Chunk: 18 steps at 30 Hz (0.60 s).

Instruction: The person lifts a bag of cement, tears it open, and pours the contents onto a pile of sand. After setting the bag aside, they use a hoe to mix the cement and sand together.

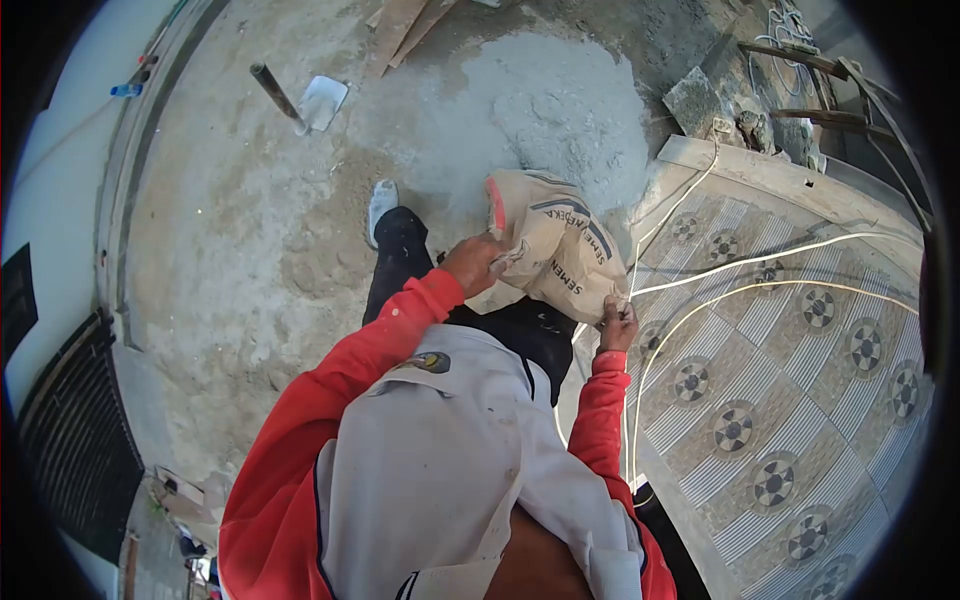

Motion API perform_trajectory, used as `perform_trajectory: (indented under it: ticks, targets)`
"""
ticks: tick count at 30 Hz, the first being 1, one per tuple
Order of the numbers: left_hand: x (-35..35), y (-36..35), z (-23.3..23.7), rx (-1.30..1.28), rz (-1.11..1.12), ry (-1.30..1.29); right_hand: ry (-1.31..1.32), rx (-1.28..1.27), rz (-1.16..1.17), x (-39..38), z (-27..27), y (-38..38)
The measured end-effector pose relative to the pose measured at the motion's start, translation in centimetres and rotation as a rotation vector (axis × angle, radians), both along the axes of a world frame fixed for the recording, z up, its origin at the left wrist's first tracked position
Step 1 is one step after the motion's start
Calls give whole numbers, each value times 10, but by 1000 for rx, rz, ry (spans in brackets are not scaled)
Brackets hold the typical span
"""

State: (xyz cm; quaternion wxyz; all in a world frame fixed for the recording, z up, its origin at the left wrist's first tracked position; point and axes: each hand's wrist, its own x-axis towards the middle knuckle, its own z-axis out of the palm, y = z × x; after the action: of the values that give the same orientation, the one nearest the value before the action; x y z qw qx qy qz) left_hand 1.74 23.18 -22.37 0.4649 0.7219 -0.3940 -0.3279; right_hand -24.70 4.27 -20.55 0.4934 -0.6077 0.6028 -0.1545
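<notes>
A brown paper cement bag (560, 235) with dark printed letters and a red patch hangs in front of my legs. My left hand (474, 264) is closed on its left edge, where the paper is crumpled. Lower down on the right, my right hand (617, 325) pinches the bag's corner. Just beyond the bag, grey cement powder (560, 100) is spread in a heap on the concrete ground. How much the bag still holds cannot be seen.
A shovel (322, 103) with a dark handle lies ahead on the left, near wooden boards (405, 30). Pale cables (760, 262) run across patterned tiles (733, 425) on my right, behind a raised edge (790, 182). Rubble and a broken block (692, 100) lie at far right.
</notes>
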Motion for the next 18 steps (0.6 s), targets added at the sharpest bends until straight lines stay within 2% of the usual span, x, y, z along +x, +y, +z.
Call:
perform_trajectory:
  ticks: [3,4,8,11,13,16,18]
  targets:
    - [16,2,16,32,-34,52,38,-111,40,24,33,3]
    - [15,3,21,-46,-38,26,-21,-108,-26,35,49,11]
    - [-1,-11,58,-180,20,2,-55,-131,-54,6,74,-12]
    - [-23,-27,66,-268,84,-7,-95,-138,53,-14,94,-42]
    - [-28,-34,88,-246,114,-36,-60,-266,172,-16,109,-64]
    - [-55,-30,115,-308,194,-48,-184,-200,107,-25,145,-73]
    - [-77,-13,143,-333,186,-46,-185,-235,161,-47,162,-80]
